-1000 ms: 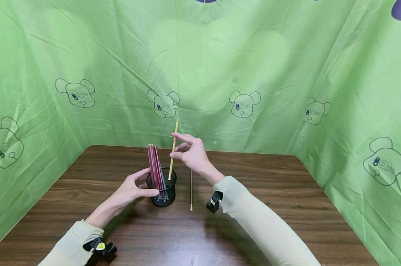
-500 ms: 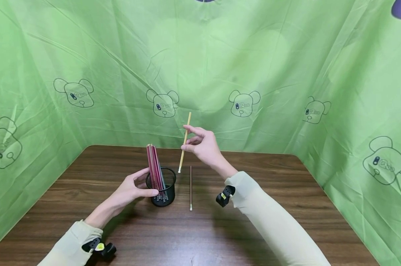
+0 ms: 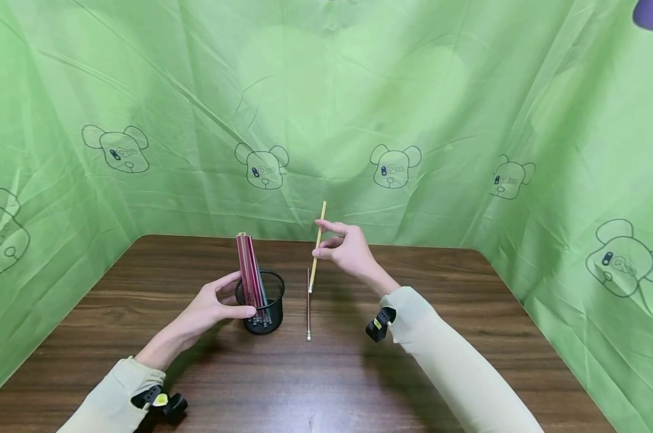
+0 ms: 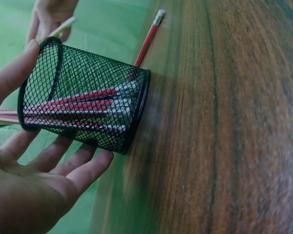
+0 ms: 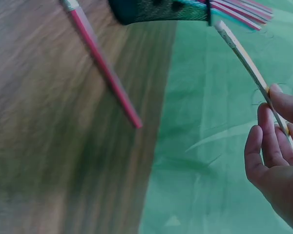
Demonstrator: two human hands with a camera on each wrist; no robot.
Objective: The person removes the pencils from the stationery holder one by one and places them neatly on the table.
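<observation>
Watching remotely, I saw right hand (image 3: pixel 347 248) pinching yellow pencil (image 3: pixel 314 269) near red pencil (image 5: pixel 108 73) on tabletop (image 3: pixel 283 379); left hand (image 3: pixel 210 310) gripped black mesh pencil cup (image 3: pixel 273 315).

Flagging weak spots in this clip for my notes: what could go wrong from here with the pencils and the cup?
1. The right hand holds the yellow pencil by its fingertips, so it might slip or swivel.
2. The pencil bundle leans toward the left hand and rises above the rim of the mesh cup; a knock could spill or tip it.
3. The red pencil lies loose on the table; a bump might shift it.
</observation>
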